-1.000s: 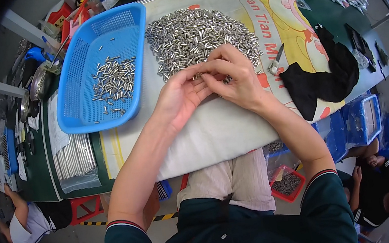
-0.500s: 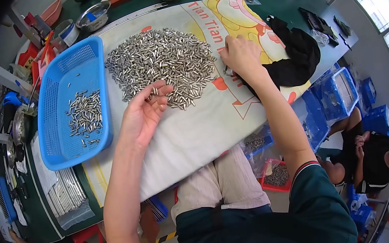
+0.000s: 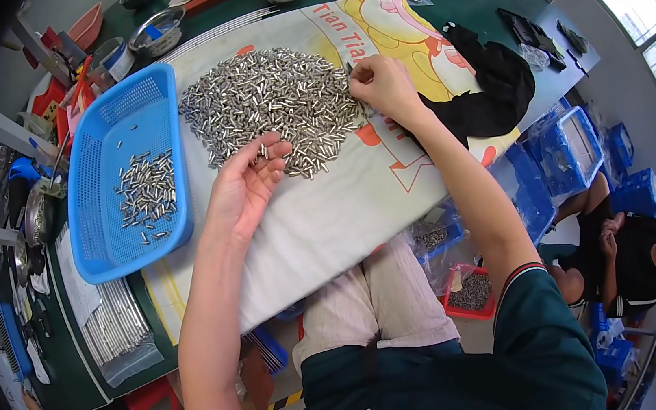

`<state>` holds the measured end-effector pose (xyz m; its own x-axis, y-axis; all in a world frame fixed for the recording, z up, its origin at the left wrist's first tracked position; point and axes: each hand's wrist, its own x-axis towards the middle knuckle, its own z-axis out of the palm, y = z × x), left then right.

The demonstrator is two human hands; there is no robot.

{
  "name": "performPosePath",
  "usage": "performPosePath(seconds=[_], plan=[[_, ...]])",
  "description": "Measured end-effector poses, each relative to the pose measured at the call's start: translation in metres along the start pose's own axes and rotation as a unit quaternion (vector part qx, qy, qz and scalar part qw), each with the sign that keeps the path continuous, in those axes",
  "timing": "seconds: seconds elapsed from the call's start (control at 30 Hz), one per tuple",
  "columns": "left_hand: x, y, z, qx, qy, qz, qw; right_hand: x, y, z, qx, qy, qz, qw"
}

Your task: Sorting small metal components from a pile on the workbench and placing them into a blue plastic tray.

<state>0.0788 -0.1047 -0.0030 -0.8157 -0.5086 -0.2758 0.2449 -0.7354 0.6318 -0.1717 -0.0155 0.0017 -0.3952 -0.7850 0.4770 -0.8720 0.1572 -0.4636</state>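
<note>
Leftward since the earlier frame, the right hand (image 3: pixel 386 90) has come to the right edge of the metal pin pile (image 3: pixel 265 94). From my remote seat I see the blue basket (image 3: pixel 91 197) on the left, then the palm-up left hand (image 3: pixel 245 181), nearer to it, fingers curled on a few small pins (image 3: pixel 263 152), long axis too small to read; those lie left and slightly near of the right hand, whose thumb and finger press together on what I cannot tell.

Metal pieces (image 3: pixel 274 101) partly behind left hand (image 3: pixel 249 174)
</note>
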Motion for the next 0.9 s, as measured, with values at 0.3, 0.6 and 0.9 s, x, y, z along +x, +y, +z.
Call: performPosePath(seconds=[0.3,0.6,0.9], plan=[[0.002,-0.002,0.000,0.012,-0.007,0.003,1.000,0.012,0.030,-0.030,-0.066,-0.018,0.177,0.982],[0.000,0.008,-0.005,-0.093,-0.020,-0.001,0.995,0.042,-0.057,-0.002,0.201,0.028,-0.018,0.979],[-0.002,0.008,-0.012,-0.179,0.033,0.016,0.983,-0.008,-0.101,0.046,0.223,0.023,-0.289,0.931]])
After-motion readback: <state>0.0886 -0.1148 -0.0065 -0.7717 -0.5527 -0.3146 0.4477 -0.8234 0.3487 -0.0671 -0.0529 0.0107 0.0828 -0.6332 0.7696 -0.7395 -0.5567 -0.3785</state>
